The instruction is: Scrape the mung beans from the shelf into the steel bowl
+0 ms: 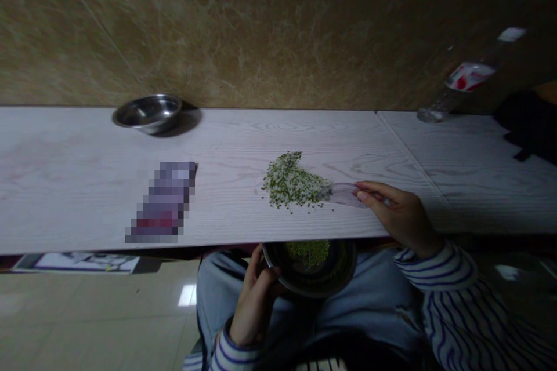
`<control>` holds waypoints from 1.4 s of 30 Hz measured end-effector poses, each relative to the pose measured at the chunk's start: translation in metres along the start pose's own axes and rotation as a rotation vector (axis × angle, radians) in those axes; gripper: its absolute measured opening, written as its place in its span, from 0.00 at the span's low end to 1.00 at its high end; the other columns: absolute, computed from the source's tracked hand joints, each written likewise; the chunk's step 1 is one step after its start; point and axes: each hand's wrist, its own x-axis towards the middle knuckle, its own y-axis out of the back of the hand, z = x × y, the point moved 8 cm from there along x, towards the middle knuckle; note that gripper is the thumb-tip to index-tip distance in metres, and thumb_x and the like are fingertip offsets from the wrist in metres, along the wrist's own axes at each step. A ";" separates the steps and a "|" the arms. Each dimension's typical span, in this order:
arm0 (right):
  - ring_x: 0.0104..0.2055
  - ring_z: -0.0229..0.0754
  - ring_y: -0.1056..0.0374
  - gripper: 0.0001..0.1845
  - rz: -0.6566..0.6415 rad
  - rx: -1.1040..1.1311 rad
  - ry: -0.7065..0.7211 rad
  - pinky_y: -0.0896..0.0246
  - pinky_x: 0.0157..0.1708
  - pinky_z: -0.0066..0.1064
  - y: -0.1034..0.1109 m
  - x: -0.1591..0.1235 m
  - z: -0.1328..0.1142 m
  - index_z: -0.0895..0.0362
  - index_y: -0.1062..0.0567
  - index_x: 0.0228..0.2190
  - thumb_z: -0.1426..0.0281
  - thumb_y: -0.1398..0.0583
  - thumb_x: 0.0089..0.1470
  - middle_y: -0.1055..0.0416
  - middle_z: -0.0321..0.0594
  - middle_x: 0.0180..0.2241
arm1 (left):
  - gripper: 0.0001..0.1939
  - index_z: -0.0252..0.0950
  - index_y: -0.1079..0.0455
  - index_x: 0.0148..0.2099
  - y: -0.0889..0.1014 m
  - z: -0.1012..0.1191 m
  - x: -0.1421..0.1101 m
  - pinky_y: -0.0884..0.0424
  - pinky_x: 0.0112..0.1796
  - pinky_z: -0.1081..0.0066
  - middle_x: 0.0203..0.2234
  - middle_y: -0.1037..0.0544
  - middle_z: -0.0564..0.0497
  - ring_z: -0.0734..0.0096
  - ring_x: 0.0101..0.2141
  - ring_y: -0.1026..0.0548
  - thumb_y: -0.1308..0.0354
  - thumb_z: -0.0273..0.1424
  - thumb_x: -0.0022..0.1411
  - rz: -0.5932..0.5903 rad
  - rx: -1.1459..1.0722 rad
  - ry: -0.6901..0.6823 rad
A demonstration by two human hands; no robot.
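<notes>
A loose pile of green beans mixed with white grains [292, 182] lies spread on the pale wooden tabletop. My right hand [402, 214] pinches a flat, pale-purple translucent piece [346, 194] between thumb and fingers; its far end touches the right side of the pile. What kind of thing this piece is, I cannot make out. Below the table's front edge, my left hand [261, 284] grips the left rim of a metal bowl [324, 288] over my lap. Green beans [310, 253] lie inside that bowl, towards its far side.
Another metal bowl [150, 116] stands tilted near the wall at the back left. A pixelated flat rectangular object [163, 203] lies left of the pile. A clear bottle [467, 78] with a red-and-white label stands back right, beside a dark object [528, 124].
</notes>
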 end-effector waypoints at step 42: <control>0.37 0.45 0.24 0.12 -0.044 0.063 -0.170 0.27 0.37 0.35 0.000 -0.014 0.008 0.55 0.19 0.37 0.66 0.39 0.51 0.19 0.42 0.35 | 0.28 0.42 0.33 0.52 -0.007 -0.007 0.002 0.29 0.39 0.64 0.44 0.24 0.49 0.60 0.42 0.26 0.36 0.30 0.45 0.044 0.079 0.013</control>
